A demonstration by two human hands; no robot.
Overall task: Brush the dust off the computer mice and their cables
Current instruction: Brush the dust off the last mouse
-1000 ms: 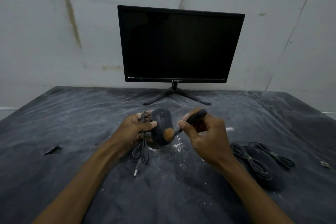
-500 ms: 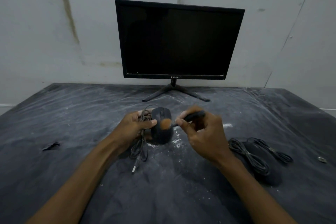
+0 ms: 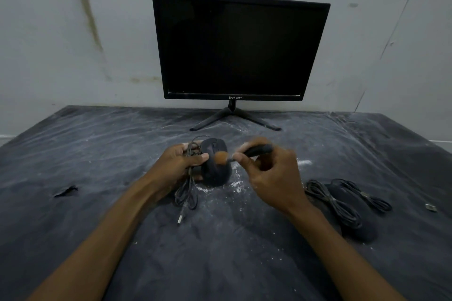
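Black mouse (image 3: 215, 166), orange-bristled brush (image 3: 221, 157), black monitor (image 3: 239, 46).

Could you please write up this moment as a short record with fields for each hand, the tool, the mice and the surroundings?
left hand: grips the held mouse and its bundled cable
right hand: pinches the brush
brush contact: bristles on the held mouse's top
second mouse: lies on the table at the right, cable coiled over it
table: dark, dusted with white powder
monitor: screen dark, at the back
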